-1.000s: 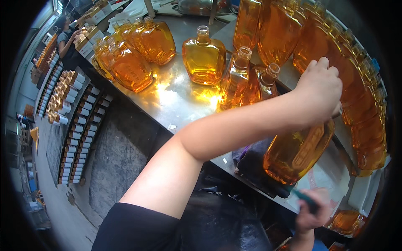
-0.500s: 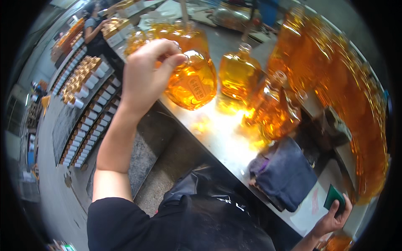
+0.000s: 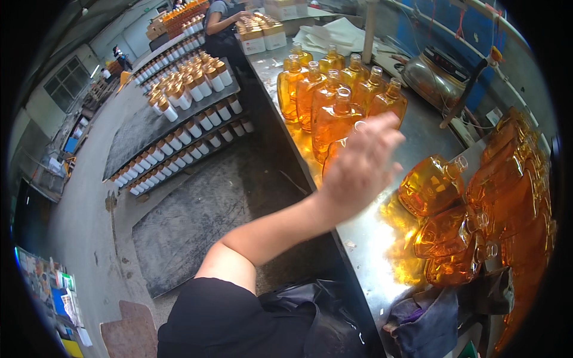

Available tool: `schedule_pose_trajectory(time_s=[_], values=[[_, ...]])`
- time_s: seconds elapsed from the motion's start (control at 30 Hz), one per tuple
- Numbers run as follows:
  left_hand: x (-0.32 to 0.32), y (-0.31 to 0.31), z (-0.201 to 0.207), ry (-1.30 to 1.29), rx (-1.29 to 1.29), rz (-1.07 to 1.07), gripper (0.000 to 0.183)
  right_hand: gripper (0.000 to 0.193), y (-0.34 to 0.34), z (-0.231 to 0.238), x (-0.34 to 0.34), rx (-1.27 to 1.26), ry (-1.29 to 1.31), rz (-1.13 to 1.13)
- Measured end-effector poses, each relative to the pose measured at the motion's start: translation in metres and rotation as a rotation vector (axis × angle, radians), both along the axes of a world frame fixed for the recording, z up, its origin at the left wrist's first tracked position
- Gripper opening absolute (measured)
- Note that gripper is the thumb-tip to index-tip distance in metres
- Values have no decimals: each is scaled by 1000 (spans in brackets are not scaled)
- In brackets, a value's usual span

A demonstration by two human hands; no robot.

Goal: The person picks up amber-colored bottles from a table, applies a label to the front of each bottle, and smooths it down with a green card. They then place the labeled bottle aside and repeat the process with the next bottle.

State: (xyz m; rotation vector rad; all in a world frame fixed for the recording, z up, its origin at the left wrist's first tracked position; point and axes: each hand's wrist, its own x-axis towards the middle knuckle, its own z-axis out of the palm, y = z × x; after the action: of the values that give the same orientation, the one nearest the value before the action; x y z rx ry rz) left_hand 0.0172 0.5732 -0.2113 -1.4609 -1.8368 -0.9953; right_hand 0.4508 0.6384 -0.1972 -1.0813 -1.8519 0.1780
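Left hand (image 3: 360, 166) (blurred), beside amber bottles (image 3: 332, 126)

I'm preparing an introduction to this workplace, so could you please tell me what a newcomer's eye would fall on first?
Probably the amber bottles clustered on the metal table beyond the left hand, then the packed bottle row at right. Gold-capped white containers also stand out on the dark rack at left.

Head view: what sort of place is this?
Looks like a workshop, probably for finishing or packing bottles: amber glass bottles crowd a metal worktable, rows of white, gold-topped containers stand to the left, and another person reaches toward cartons.
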Motion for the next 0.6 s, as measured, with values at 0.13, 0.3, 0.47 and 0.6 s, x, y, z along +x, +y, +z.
schedule_pose_trajectory(time_s=[0.13, 0.3, 0.47, 0.6], values=[[31, 56, -50, -494, 2, -272, 92, 19, 2, 0, 8, -25, 36, -45], [14, 107, -124, -856, -19, -337, 92, 20, -8, -7, 60, -32, -103, -140], [-3, 132, -131, -1143, 16, -515, 71, 17, -29, -8, 83, -191, 112, -150], [20, 120, -107, -676, 88, -353, 47, 15, -44, -15, 139, -342, 444, -94]])
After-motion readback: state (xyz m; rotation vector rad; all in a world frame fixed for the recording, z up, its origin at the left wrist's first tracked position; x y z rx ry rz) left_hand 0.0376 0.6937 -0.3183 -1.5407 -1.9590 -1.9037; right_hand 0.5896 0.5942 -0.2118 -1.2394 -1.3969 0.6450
